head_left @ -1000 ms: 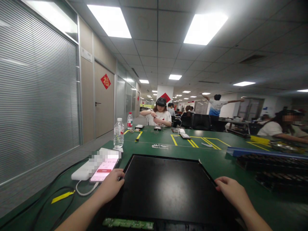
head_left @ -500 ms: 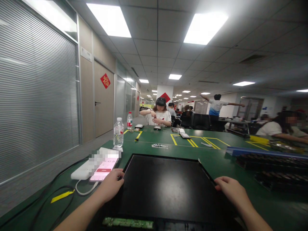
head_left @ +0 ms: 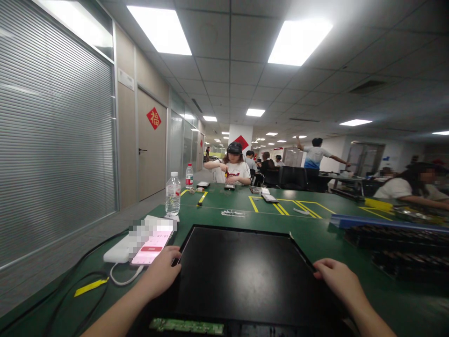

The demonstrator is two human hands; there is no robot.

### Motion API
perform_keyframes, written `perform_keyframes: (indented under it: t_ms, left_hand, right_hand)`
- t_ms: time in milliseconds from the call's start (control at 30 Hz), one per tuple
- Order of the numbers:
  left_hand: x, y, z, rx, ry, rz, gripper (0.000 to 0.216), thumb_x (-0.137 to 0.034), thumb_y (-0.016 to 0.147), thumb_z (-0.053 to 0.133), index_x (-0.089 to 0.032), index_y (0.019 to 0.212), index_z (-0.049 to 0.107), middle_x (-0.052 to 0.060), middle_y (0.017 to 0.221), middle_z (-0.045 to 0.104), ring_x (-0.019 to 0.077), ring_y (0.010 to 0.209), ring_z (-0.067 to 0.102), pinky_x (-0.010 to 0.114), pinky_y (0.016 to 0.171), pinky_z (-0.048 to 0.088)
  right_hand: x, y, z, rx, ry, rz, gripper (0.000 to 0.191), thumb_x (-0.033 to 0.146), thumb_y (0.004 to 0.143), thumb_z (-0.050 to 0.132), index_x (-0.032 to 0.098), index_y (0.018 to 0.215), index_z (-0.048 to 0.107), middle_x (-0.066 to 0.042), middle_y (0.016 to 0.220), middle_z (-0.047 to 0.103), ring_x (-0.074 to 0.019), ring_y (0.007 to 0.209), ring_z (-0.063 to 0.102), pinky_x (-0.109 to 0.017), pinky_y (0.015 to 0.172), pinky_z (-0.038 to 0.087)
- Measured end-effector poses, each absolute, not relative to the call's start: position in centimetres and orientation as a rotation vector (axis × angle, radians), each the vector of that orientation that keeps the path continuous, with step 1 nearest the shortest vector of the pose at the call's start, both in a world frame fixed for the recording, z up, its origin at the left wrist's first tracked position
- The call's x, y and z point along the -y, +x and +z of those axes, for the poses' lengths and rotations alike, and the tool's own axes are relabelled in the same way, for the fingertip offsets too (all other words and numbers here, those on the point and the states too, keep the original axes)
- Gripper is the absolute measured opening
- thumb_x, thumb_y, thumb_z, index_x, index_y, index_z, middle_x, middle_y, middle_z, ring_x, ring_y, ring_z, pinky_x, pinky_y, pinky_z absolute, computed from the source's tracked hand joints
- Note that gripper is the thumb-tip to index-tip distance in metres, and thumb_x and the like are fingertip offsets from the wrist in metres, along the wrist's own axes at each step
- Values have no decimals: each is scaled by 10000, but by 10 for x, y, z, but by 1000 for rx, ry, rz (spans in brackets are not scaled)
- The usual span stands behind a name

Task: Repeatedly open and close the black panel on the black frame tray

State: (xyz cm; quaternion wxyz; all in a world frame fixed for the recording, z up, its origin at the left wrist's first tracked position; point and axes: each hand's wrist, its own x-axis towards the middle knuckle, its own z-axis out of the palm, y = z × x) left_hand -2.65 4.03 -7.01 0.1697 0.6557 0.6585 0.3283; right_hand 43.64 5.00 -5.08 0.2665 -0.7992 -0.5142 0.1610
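A large black display panel [head_left: 224, 276] in a dark frame lies flat in front of me on the green table, with a ceiling light mirrored in its glossy face. Along its near edge runs a green circuit board [head_left: 187, 326]. My left hand [head_left: 164, 269] is closed on the panel's left edge, thumb and fingers at the rim. On the opposite side my right hand [head_left: 335, 274] grips the right edge the same way. The undersides of the fingers are partly hidden by the frame.
Left of the panel lie a lit phone [head_left: 153, 248], a white power bank [head_left: 119, 248] and cables. A water bottle [head_left: 173, 194] stands behind them. Black slotted racks [head_left: 410, 262] sit at the right. Across the table a co-worker [head_left: 233, 168] handles a small device.
My hands and the panel stay almost exactly where they were. The co-worker opposite has shifted hands and posture slightly, and a standing person in the background has lowered an arm.
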Motion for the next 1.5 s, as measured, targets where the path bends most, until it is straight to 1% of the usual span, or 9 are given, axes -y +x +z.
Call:
perform_keyframes:
  t_ms: [100, 233, 400, 500, 733, 967, 1233, 1367, 1500]
  left_hand:
    - [-39, -25, -66, -1868, 1916, 895, 210, -197, 653, 526, -138, 777, 684, 160, 1128, 569, 275, 1097, 500, 351, 968, 328]
    - [-38, -26, -64, -1812, 1941, 915, 311, -196, 665, 523, -130, 929, 674, 145, 1123, 579, 257, 1090, 507, 344, 978, 322]
    - [-35, -30, -61, -1869, 1972, 812, 434, -196, 711, 482, -93, 1125, 565, 146, 1164, 569, 236, 1095, 507, 323, 960, 334]
    - [-31, -30, -57, -1897, 1983, 725, 490, -214, 735, 462, -82, 1206, 494, 151, 1215, 549, 242, 1125, 491, 329, 952, 339]
    - [-31, -33, -58, -1875, 1970, 748, 499, -205, 736, 466, -137, 1230, 469, 122, 1225, 564, 239, 1125, 503, 335, 946, 347]
    - [-37, -38, -66, -1950, 2001, 710, 546, -140, 700, 460, -69, 1242, 449, 182, 1216, 551, 267, 1117, 503, 371, 949, 338]
    - [-32, -32, -60, -1860, 1969, 820, 601, -32, 643, 400, -165, 1225, 474, 115, 1150, 598, 236, 1096, 517, 343, 898, 360]
    - [-32, -31, -60, -1761, 1828, 915, 586, -52, 641, 422, -213, 1202, 469, 65, 962, 661, 230, 933, 602, 330, 808, 410]
    - [-34, -29, -56, -1505, 1502, 1079, 585, -128, 629, 507, -165, 1206, 416, 53, 850, 665, 230, 781, 647, 310, 689, 472]
  right_hand:
    - [-49, 436, -50, 1402, -2159, 424, 298, 397, 689, 437, 230, 783, 666, -17, 724, 712, -203, 731, 624, -279, 608, 409]
    - [-47, 434, -48, 1397, -2150, 413, 320, 409, 699, 433, 227, 824, 664, -16, 720, 715, -202, 720, 628, -276, 593, 414]
    - [-48, 436, -50, 1364, -2115, 362, 340, 420, 703, 425, 230, 855, 664, -15, 765, 719, -200, 721, 629, -278, 589, 424]
    - [-51, 443, -54, 1338, -2127, 294, 333, 402, 685, 438, 245, 868, 667, -16, 848, 714, -221, 793, 624, -291, 630, 436]
    - [-55, 452, -62, 1408, -2173, 315, 324, 390, 684, 433, 250, 842, 679, -45, 929, 693, -252, 866, 618, -320, 705, 456]
    - [-60, 456, -70, 1432, -2235, 379, 290, 360, 663, 456, 250, 814, 678, -55, 886, 701, -246, 872, 628, -308, 733, 461]
    - [-59, 451, -72, 1457, -2236, 376, 332, 336, 647, 456, 221, 888, 653, -75, 941, 686, -247, 897, 621, -330, 759, 464]
    - [-60, 453, -72, 1456, -2259, 363, 336, 338, 647, 454, 229, 899, 648, -77, 954, 681, -253, 909, 619, -346, 767, 466]
    - [-61, 457, -71, 1451, -2283, 373, 337, 339, 648, 456, 248, 903, 655, -76, 953, 682, -263, 913, 621, -361, 752, 474]
